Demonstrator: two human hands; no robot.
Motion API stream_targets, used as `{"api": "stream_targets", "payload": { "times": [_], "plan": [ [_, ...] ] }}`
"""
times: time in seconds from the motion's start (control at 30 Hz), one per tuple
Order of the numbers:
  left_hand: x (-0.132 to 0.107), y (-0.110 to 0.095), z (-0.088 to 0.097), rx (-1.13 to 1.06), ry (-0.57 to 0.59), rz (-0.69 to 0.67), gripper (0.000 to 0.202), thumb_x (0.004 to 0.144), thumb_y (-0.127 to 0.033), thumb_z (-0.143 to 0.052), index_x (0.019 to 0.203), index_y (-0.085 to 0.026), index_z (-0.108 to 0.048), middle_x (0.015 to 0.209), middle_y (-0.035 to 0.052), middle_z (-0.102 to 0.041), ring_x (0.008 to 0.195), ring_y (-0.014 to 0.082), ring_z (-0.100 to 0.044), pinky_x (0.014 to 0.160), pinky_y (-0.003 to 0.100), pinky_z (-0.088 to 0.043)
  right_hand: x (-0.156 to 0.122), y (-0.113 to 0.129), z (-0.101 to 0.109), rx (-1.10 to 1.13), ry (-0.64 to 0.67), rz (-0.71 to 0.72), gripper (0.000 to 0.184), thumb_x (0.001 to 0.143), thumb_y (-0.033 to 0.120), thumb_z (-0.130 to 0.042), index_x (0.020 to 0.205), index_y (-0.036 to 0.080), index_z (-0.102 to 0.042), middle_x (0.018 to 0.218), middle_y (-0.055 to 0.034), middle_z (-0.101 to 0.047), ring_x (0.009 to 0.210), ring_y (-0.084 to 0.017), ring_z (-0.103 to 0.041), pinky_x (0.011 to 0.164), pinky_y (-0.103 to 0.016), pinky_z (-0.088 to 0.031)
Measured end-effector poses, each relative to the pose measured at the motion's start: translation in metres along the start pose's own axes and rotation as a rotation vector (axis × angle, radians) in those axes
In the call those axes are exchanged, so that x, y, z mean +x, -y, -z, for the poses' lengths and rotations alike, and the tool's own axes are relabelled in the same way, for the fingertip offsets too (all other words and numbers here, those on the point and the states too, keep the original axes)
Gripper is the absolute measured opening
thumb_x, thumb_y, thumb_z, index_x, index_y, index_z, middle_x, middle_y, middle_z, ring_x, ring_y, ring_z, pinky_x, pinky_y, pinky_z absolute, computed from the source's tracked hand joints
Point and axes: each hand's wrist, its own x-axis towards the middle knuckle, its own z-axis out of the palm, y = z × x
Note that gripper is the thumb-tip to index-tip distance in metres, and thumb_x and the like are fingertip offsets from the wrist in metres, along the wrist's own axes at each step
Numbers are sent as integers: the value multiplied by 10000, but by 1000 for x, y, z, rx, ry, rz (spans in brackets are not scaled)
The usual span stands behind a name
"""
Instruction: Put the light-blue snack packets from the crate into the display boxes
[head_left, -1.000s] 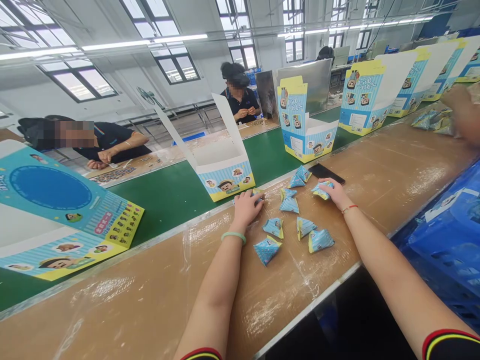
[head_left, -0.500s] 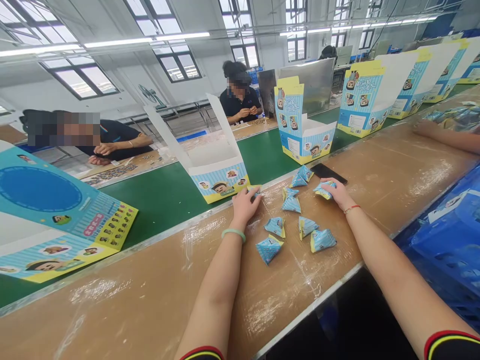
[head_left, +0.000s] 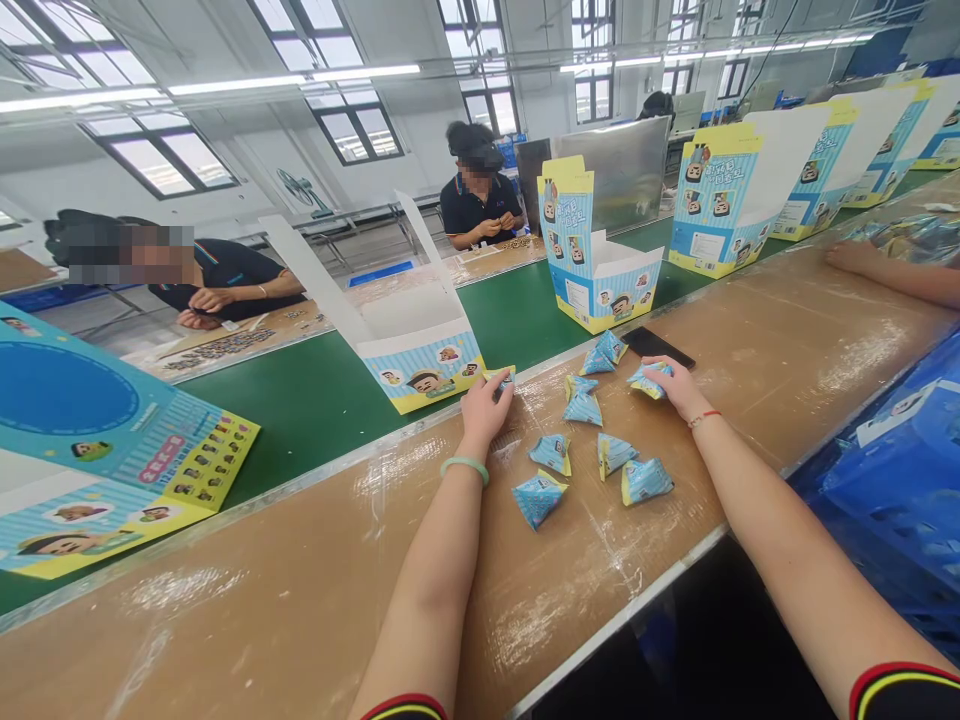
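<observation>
Several small blue triangular packets [head_left: 584, 408] lie scattered on a brown bench top [head_left: 300, 580] covered in clear film. My left hand [head_left: 486, 408] is closed on one packet [head_left: 501, 379] at the bench's far edge, just below an open printed display box [head_left: 420, 362] on the green conveyor belt [head_left: 315, 400]. My right hand [head_left: 670, 386] is closed on another blue packet [head_left: 646, 379], beside a black phone [head_left: 657, 347] lying flat.
More open display boxes [head_left: 596, 262] ride the belt, and a flat printed carton [head_left: 97, 450] lies at left. Two people work at the bench across the belt. Another person's hand [head_left: 851, 257] rests at far right. Blue crates [head_left: 892, 470] stand at my right.
The display boxes and flat carton have travelled left along the belt. My left hand has lifted its packet slightly toward the nearest box. My right hand has stayed put.
</observation>
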Motion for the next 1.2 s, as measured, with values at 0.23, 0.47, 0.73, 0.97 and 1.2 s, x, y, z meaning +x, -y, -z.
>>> {"api": "stream_targets", "payload": {
  "times": [0.23,0.47,0.73,0.97,1.2],
  "plan": [
    [-90,169,127,-15,11,-13,425,948,-416,-514,1327,-293,-663,962,79,-614,923,248,-605,833,349,-437,-143,36,-180,-2,-12,-1,540,599,561,-814,988,203,-702,884,-43,-717,785,-210,-650,755,-360,-542],
    [-88,163,124,-9,11,-14,420,951,-421,-510,1324,-302,-664,949,77,-604,917,248,-605,819,348,-432,-140,36,-174,-8,-11,-3,506,605,548,-799,966,206,-703,898,-41,-705,790,-206,-630,772,-360,-521],
    [-87,159,122,8,15,-29,426,952,-419,-503,1327,-298,-664,957,82,-602,951,261,-617,822,355,-437,-140,40,-172,5,-10,-5,540,589,555,-799,983,203,-690,911,-48,-701,806,-210,-633,785,-365,-520],
    [-83,151,117,25,18,-27,433,952,-408,-505,1337,-281,-658,964,88,-606,983,271,-619,818,359,-438,-135,37,-166,-29,-52,56,533,592,593,-780,947,202,-704,923,-70,-718,811,-226,-648,779,-386,-543],
    [-80,139,108,55,14,-37,397,957,-394,-518,1311,-304,-671,1023,86,-635,1045,265,-614,839,353,-423,-126,76,-173,-128,-454,456,399,729,487,-704,993,192,-649,1192,-126,-651,1196,-308,-566,1121,-544,-384]
  ]
}}
